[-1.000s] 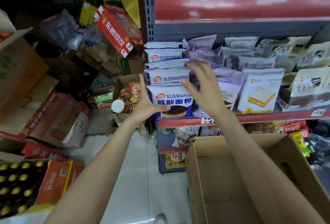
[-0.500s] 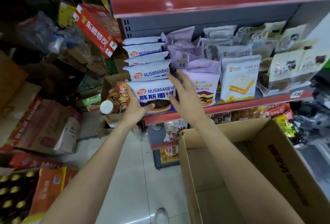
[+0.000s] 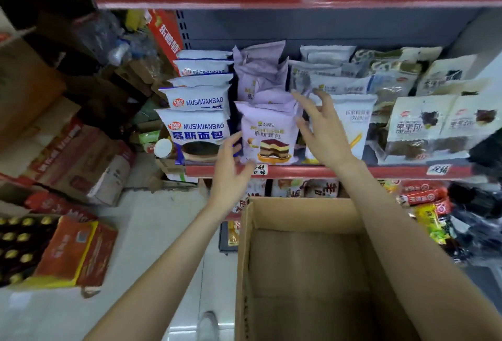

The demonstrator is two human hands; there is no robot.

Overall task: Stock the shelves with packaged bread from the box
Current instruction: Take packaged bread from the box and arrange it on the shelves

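- Both hands have shifted right from the blue-and-white mousse bread stack to the purple cake-bread pack.
- Left hand and right hand flank it, each grip spread apart, holding nothing.
- The cardboard box below looks empty, so stocking seems nearly finished.

Shelf edge red painted metal, glossy, paper price tags stuck on it. Above it: lilac bread packs matt plastic film; white-blue bread packs glossy plastic film, crinkled. Below shelf edge: box plain brown cardboard, matt, rough-cut rims. Left of box: floor pale tile, smooth, shiny.
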